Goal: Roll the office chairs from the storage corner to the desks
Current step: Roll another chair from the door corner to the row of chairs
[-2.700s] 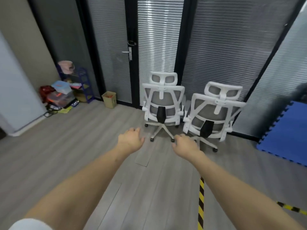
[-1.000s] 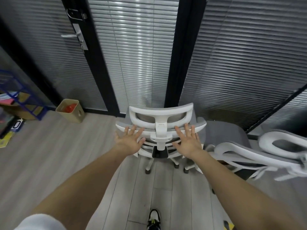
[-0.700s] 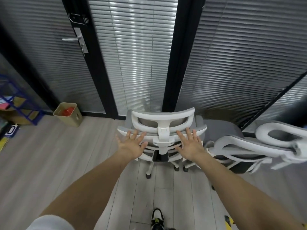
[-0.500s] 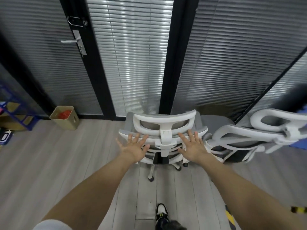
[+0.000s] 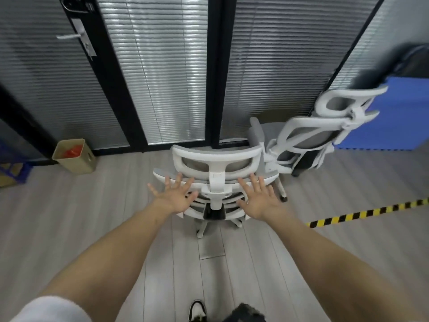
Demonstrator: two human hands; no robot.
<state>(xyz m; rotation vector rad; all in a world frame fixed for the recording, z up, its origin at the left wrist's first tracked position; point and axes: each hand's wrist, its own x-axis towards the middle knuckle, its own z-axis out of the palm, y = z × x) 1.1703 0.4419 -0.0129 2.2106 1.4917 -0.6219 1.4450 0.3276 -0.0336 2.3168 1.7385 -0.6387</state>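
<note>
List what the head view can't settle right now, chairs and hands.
- Near chair: seat and most of the base hidden by its own backrest; head view looks down from behind.
- Left hand and right hand: fingers spread over the backrest, but actual contact cannot be told from above.
- Second chair: motion-blurred, wheels hidden behind its back.
- Cardboard box: red contents too small to identify.
- Desks: outside the frame.

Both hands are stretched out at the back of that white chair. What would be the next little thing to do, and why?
Probably curl both hands over the top edge of the white mesh-backed office chair to get a grip. The left hand and right hand are spread open at its backrest, fingers straight, holding nothing, so the chair cannot yet be pulled.
</note>
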